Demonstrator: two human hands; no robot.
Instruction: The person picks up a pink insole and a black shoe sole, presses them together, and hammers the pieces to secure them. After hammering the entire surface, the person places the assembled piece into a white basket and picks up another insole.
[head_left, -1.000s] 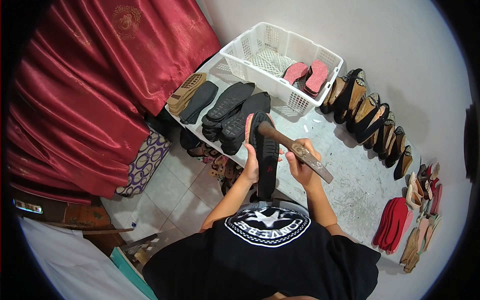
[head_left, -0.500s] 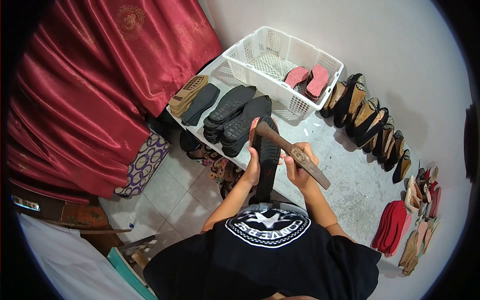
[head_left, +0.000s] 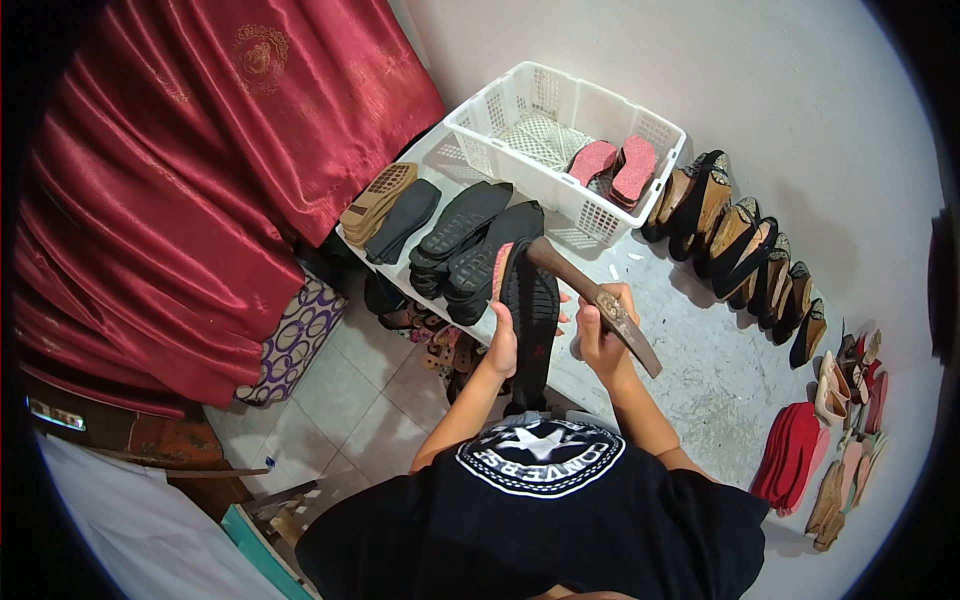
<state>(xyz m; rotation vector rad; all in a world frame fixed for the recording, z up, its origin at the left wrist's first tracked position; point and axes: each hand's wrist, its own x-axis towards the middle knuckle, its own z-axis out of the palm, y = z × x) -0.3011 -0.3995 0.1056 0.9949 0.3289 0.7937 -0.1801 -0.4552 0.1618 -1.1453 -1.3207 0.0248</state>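
The left hand (head_left: 503, 345) is curled part-closed around a black sole (head_left: 537, 325), thumb up along its left edge, a few fingertips showing past the right one; the rest of those fingers and the palm are hidden beneath it. The right hand (head_left: 605, 345) is folded around the middle of a hammer (head_left: 575, 280); how its handle lies within the grip is hard to make out. The hammer's blunt end lies over the sole's far part, and whether they touch cannot be told.

The sole is held in front of the black shirt (head_left: 540, 520), over the table's near edge. Its long axis runs away from the body, far end toward the stacked black soles (head_left: 480, 255), a pink layer showing along its left side. The hammer slants across, its narrow end pointing rightward and back toward the person.

Right of the right hand, the grey table (head_left: 690, 370) gives room as far as the row of shoes (head_left: 740, 245) and the red soles (head_left: 785, 455). Beyond the black stacks, a white basket (head_left: 560, 165) holds pink soles (head_left: 632, 170), their lower parts hidden by its wall
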